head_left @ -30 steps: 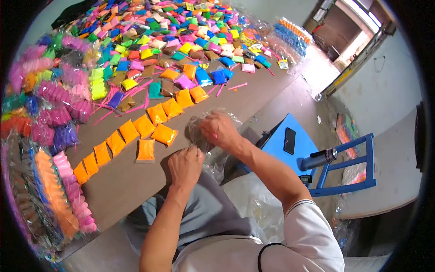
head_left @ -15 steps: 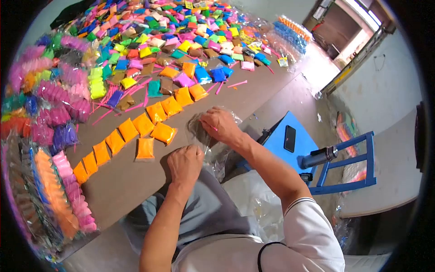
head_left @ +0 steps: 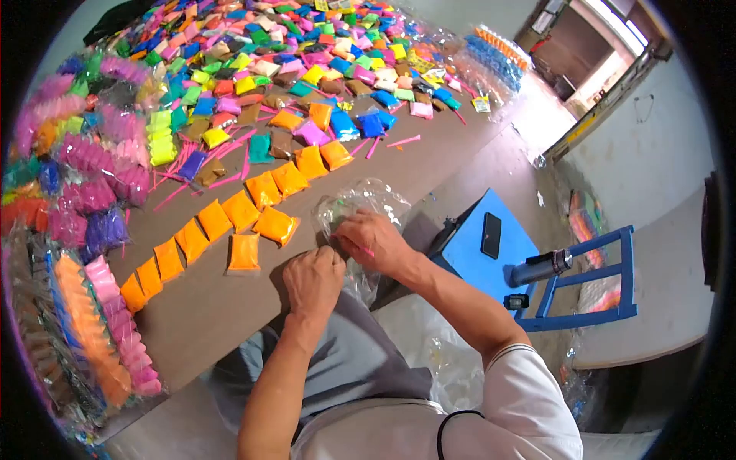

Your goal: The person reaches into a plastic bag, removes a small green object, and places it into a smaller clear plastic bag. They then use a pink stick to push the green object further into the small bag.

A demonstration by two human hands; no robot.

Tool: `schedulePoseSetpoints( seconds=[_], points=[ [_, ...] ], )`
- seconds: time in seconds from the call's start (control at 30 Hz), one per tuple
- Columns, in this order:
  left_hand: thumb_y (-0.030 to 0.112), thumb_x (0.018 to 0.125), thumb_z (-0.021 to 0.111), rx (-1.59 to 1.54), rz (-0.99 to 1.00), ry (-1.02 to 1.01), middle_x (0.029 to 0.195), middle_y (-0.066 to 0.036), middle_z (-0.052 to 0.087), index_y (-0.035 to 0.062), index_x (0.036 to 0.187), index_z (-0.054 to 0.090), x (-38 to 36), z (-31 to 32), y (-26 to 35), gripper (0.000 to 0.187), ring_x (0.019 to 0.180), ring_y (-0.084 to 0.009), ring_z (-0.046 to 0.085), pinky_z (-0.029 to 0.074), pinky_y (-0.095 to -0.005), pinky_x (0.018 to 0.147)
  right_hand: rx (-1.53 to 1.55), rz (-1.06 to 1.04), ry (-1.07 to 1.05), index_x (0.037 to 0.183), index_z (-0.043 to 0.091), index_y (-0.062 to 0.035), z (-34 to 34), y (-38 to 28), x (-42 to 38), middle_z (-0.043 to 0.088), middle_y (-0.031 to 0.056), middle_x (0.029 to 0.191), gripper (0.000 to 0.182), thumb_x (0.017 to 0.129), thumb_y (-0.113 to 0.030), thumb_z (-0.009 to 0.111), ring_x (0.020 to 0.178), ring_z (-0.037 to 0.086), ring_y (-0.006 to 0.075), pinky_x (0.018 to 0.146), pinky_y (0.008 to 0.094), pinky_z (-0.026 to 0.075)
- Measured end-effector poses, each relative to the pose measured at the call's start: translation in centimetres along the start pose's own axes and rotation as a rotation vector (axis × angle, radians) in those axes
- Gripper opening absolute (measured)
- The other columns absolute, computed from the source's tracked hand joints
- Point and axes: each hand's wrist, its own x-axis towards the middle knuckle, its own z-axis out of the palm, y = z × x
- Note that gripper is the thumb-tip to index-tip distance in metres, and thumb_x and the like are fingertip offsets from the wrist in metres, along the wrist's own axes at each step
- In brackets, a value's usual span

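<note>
My left hand is closed at the table's front edge, its fingertips at the near edge of a clear plastic bag. Close beside it, almost touching, my right hand has its fingers curled on the same bag. A thin pink stick shows among the right fingers. The bag spreads out beyond the right hand and hangs below it over the edge. To the left of the hands, orange packets lie in a slanting row, and one orange packet sits nearer to me. The fingertips are partly hidden.
A large heap of colourful packets covers the back of the table. Bagged strips of packets line the left side. Pink sticks lie among loose packets. On a blue chair at right are a phone and a flask.
My right hand has come down and nearer to my left hand, drawing along the bag, which now bulges up behind it. The left hand has barely moved.
</note>
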Motion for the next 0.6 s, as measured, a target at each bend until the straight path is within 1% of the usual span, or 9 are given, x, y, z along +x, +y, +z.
schedulePoseSetpoints(
  seconds=[0.1,0.2,0.27,0.3,0.37,0.4,0.43,0.47,0.6],
  points=[
    [0.015,0.081,0.064,0.034,-0.003,-0.031,0.066,-0.013,0.064,0.0073,0.067,0.061,0.1,-0.1,0.2,0.016,0.062,-0.032,0.064,0.051,-0.0442,0.058,-0.007,-0.008,0.075,0.088,0.066,-0.0034,-0.5,1.1,0.5,0.062,0.0135,0.081,0.014,0.075,-0.007,0.065,0.083,0.059,0.0342,0.075,0.0434,0.049],
    [0.015,0.081,0.064,0.025,0.002,-0.037,0.067,-0.013,0.065,0.0073,0.068,0.061,0.1,-0.4,0.2,0.016,0.062,-0.0318,0.065,0.051,-0.0438,0.058,-0.065,0.014,-0.015,0.092,0.067,-0.0039,-0.9,1.4,0.7,0.063,0.0137,0.084,0.017,0.075,-0.007,0.065,0.085,0.06,0.034,0.076,0.0432,0.049],
    [0.016,0.082,0.064,0.01,0.0,-0.043,0.067,-0.013,0.065,0.0071,0.068,0.062,0.0,-0.3,-0.1,0.017,0.063,-0.0318,0.065,0.052,-0.0436,0.059,0.014,-0.114,-0.05,0.091,0.066,-0.0038,-0.8,-0.4,-0.2,0.063,0.014,0.084,0.016,0.076,-0.008,0.065,0.084,0.059,0.0341,0.075,0.0438,0.049],
    [0.016,0.081,0.065,0.006,-0.007,-0.015,0.066,-0.014,0.064,0.0062,0.067,0.061,0.1,-0.1,-0.1,0.018,0.061,-0.0334,0.064,0.05,-0.0453,0.057,0.018,-0.115,-0.055,0.091,0.066,-0.0038,-0.5,-0.3,-0.1,0.063,0.014,0.084,0.016,0.076,-0.008,0.065,0.084,0.059,0.0341,0.075,0.0438,0.049],
    [0.016,0.079,0.065,0.001,-0.011,-0.003,0.064,-0.014,0.063,0.0052,0.065,0.06,-0.2,0.2,0.0,0.019,0.059,-0.035,0.063,0.049,-0.0469,0.055,0.031,-0.093,0.09,0.09,0.066,-0.0042,-0.2,0.5,0.1,0.062,0.0137,0.082,0.015,0.076,-0.008,0.065,0.083,0.059,0.0338,0.074,0.0439,0.048],
    [0.016,0.079,0.066,0.008,-0.006,-0.002,0.064,-0.014,0.063,0.0053,0.066,0.06,0.0,0.2,-0.1,0.018,0.059,-0.0352,0.063,0.049,-0.0471,0.055,-0.071,-0.043,-0.01,0.088,0.065,-0.0042,-0.7,1.5,0.7,0.061,0.0136,0.081,0.013,0.076,-0.008,0.065,0.082,0.058,0.0338,0.073,0.044,0.048],
    [0.016,0.078,0.067,0.015,0.0,0.002,0.064,-0.014,0.063,0.0054,0.066,0.06,0.2,0.1,0.0,0.017,0.059,-0.0355,0.063,0.049,-0.0473,0.055,-0.074,-0.04,-0.005,0.088,0.065,-0.0042,-1.0,1.5,0.4,0.061,0.0136,0.081,0.013,0.076,-0.008,0.065,0.082,0.058,0.0338,0.073,0.044,0.048],
    [0.014,0.08,0.064,0.052,-0.002,-0.052,0.066,-0.014,0.064,0.0062,0.068,0.062,0.1,-0.4,0.2,0.015,0.062,-0.0329,0.065,0.052,-0.0449,0.058,-0.079,-0.046,-0.012,0.088,0.065,-0.0039,-1.3,1.6,0.4,0.061,0.0139,0.08,0.012,0.076,-0.008,0.065,0.082,0.058,0.0341,0.073,0.0438,0.048],
    [0.015,0.08,0.064,0.033,0.006,-0.013,0.065,-0.014,0.064,0.0062,0.065,0.06,-0.1,0.0,-0.1,0.018,0.06,-0.033,0.065,0.051,-0.0453,0.057,0.005,-0.101,-0.002,0.086,0.063,-0.0033,-0.5,0.4,0.1,0.06,0.0138,0.08,0.012,0.076,-0.009,0.066,0.082,0.058,0.0343,0.072,0.0442,0.048]
  ],
)
